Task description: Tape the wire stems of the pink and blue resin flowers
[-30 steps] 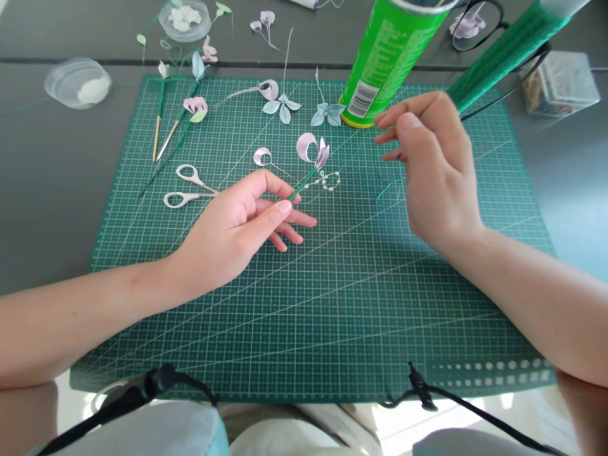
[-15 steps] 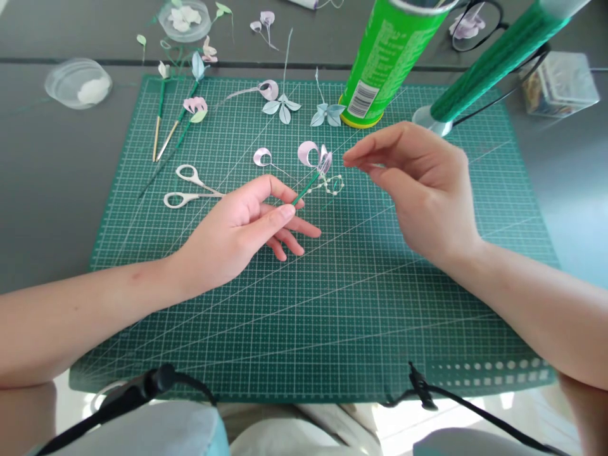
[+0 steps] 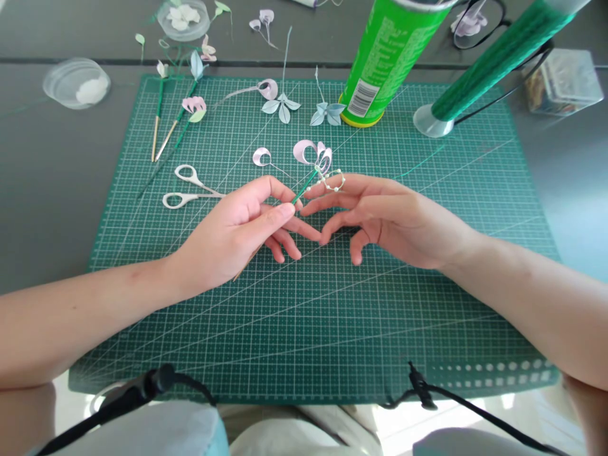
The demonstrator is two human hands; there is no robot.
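Once farther, right fingers (image 3: 354,184) beside stem (image 3: 304,186)

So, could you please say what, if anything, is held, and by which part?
The left hand pinches the flower by its green stem; whether the right hand holds anything I cannot tell.

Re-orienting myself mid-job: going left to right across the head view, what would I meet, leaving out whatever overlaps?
Round clear dish → white scissors' handles → loose lilac loop petal → lilac petals of the held flower → green can → clear box.
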